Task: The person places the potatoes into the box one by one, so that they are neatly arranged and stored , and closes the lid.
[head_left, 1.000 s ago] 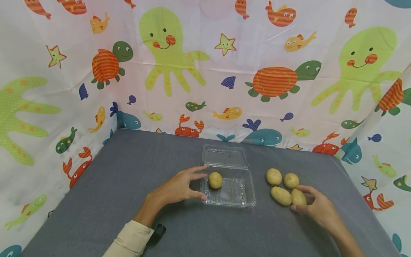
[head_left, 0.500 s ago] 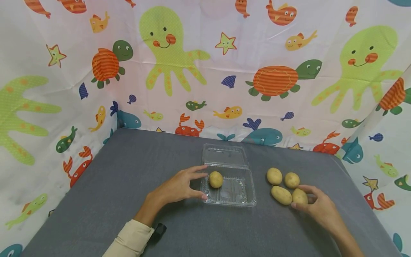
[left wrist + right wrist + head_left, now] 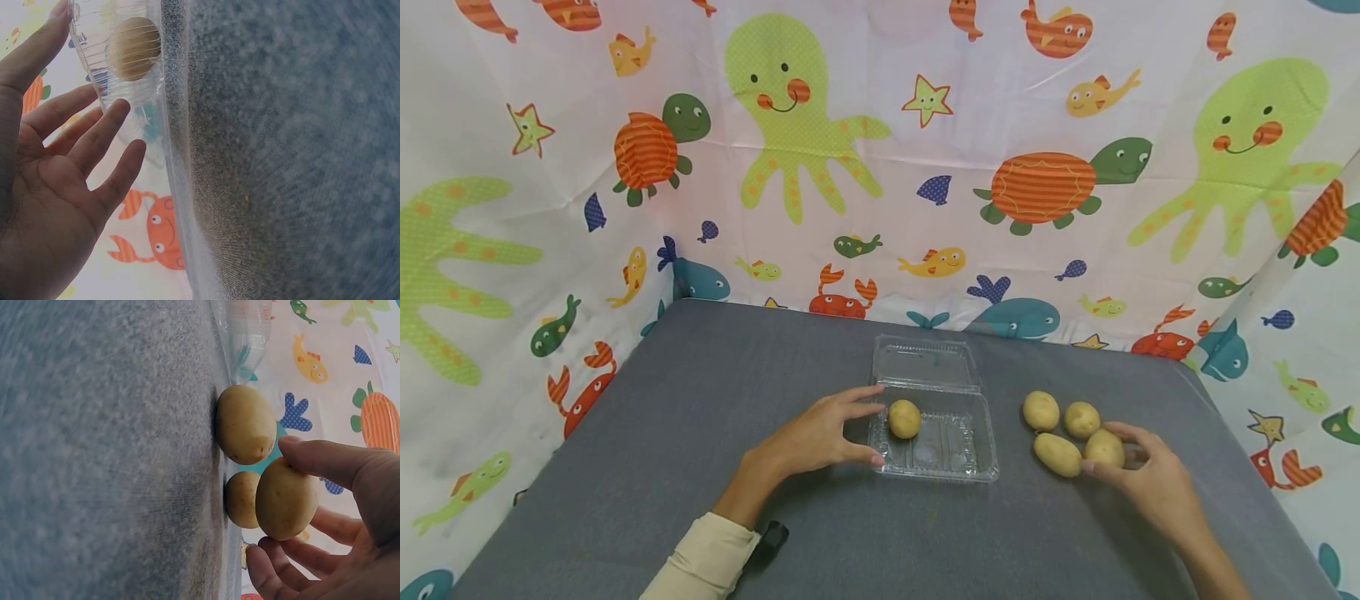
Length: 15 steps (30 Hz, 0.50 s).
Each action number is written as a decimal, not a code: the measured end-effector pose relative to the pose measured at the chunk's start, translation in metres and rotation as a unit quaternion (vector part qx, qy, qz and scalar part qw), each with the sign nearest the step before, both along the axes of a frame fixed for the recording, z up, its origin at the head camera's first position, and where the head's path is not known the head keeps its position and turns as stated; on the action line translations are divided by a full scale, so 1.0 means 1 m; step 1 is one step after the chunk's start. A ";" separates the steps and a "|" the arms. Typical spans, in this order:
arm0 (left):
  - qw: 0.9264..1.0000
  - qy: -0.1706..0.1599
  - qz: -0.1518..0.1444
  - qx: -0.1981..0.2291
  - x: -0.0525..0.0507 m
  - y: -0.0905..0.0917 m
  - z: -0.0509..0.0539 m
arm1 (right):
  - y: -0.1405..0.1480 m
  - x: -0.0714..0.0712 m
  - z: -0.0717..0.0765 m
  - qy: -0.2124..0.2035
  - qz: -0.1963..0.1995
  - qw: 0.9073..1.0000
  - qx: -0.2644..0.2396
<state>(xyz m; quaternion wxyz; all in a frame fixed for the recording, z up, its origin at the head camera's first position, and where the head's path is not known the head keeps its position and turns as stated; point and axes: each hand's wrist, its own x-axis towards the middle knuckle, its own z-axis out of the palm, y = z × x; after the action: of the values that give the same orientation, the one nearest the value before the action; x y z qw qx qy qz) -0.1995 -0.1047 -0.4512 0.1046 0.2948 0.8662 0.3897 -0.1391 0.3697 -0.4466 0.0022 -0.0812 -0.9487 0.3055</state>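
A clear plastic clamshell box (image 3: 936, 442) lies with its lid folded back, and one potato (image 3: 904, 419) sits at the left inside it. My left hand (image 3: 820, 429) is at the box's left side, thumb at the near corner and extended fingers at the rim. In the left wrist view that hand (image 3: 62, 169) has its fingers spread. To the right, my right hand (image 3: 1153, 479) holds a potato (image 3: 1105, 449) between thumb and fingers. In the right wrist view this gripped potato (image 3: 286, 499) appears off the cloth, partly hiding a smaller-looking potato (image 3: 242, 499) behind it.
Close to my right hand lie an oblong potato (image 3: 1057, 455) and two rounder ones, the left potato (image 3: 1041, 412) and right potato (image 3: 1082, 420). The raised lid (image 3: 925, 365) extends behind the box. A sea-animal curtain (image 3: 910, 167) borders the grey table (image 3: 940, 542).
My right hand and the potato in it have shifted slightly right and up in the head view, away from the oblong potato. The left hand and the box have stayed put.
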 end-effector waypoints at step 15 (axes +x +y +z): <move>1.000 -0.005 0.001 0.000 0.001 0.000 0.002 | -0.022 0.001 0.012 0.008 -0.007 1.000 -0.009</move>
<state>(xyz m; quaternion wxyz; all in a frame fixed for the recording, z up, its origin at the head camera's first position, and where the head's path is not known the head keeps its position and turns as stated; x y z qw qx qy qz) -0.1986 -0.1045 -0.4490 0.1088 0.2923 0.8660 0.3909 -0.1382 0.3479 -0.4344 0.0106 -0.0852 -0.9452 0.3149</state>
